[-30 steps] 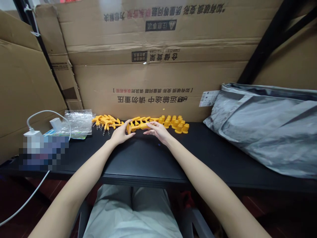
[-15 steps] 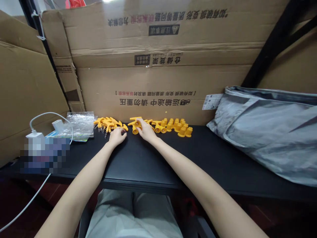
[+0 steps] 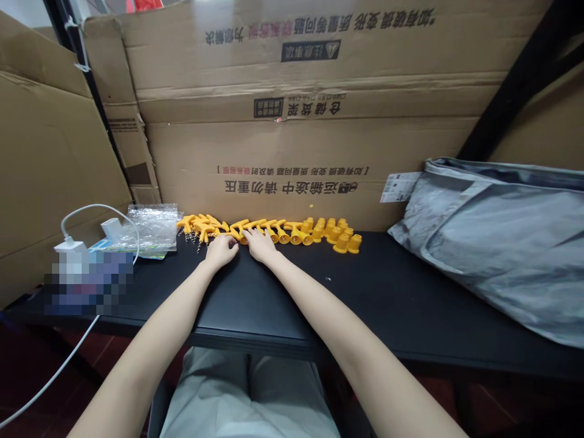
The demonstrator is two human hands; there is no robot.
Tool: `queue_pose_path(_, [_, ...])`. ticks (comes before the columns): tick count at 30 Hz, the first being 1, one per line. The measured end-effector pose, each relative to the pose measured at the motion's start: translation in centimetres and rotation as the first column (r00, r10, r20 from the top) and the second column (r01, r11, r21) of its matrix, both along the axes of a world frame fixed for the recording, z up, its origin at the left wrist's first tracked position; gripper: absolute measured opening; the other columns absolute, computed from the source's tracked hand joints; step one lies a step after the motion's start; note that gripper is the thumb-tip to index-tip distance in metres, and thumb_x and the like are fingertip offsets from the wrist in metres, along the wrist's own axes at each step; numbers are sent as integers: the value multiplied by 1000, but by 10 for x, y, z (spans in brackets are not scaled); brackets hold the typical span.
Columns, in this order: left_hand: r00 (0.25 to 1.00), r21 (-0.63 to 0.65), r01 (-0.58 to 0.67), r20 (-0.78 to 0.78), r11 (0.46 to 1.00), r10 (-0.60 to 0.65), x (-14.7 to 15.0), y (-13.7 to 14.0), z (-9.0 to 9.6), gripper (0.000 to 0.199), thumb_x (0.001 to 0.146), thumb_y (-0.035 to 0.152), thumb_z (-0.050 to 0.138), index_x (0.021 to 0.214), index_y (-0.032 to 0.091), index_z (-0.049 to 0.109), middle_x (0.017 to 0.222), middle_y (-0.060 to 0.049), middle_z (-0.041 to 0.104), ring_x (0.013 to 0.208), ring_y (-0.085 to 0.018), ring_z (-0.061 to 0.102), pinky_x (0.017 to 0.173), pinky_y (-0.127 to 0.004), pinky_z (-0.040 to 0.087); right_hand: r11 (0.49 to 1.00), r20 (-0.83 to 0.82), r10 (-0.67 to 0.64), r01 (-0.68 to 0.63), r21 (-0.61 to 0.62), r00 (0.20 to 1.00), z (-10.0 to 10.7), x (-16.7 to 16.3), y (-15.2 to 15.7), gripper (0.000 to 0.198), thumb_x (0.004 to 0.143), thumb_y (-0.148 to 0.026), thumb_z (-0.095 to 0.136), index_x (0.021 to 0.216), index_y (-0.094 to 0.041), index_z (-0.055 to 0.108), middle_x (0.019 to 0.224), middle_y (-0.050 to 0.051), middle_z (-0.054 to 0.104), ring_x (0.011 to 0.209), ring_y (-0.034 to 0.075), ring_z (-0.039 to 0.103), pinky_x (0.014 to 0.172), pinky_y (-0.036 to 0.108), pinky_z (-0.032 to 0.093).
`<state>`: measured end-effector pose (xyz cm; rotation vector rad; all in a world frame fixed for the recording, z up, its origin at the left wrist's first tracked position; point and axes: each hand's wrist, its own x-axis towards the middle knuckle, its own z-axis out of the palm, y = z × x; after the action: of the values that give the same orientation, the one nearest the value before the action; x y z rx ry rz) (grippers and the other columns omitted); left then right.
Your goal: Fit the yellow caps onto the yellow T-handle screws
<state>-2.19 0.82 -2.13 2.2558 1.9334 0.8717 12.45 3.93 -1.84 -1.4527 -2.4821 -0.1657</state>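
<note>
My left hand (image 3: 222,251) rests at the pile of yellow T-shaped corkscrew handles (image 3: 201,226), whose metal spirals point forward. Its fingers are loosely curled, with a gap between thumb and fingers and nothing visible in it. My right hand (image 3: 261,246) has its fingertips on a yellow corkscrew (image 3: 243,239) at the left end of a row, its bell-shaped cup facing me. Partly behind that hand, several more corkscrews with cups (image 3: 283,237) lie side by side. Loose yellow cups (image 3: 341,242) stand upside down to the right of the row.
A cardboard sheet (image 3: 292,146) walls off the back of the black table (image 3: 365,304). Clear plastic bags (image 3: 152,228), a white charger with cable (image 3: 70,252) and a blurred-out object (image 3: 91,283) lie left. A large grey bag (image 3: 497,243) fills the right side.
My right hand has lowered the corkscrew from a raised position to the left end of the row. My left hand has barely moved. The view has shifted slightly.
</note>
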Motion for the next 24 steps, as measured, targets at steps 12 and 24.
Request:
queue_pose_path(12, [973, 81, -156, -158, 984, 167, -11, 8, -11, 44, 81, 26, 49, 124, 18, 55, 135, -13, 50, 128, -28, 42, 109, -45, 30, 993, -43, -87, 83, -80, 995, -6, -11, 16, 62, 94, -39, 37, 150, -17, 21, 157, 9, 13, 145, 27, 2, 111, 61, -2])
queue_pose_path(24, [928, 52, -321, -183, 946, 325, -18, 5, 0, 31, 84, 19, 42, 107, 20, 62, 120, -13, 62, 120, -30, 47, 105, -57, 23, 993, -112, -111, 107, -45, 987, -13, -13, 16, 60, 95, -42, 32, 149, -19, 22, 157, 8, 15, 145, 25, 4, 110, 62, -4])
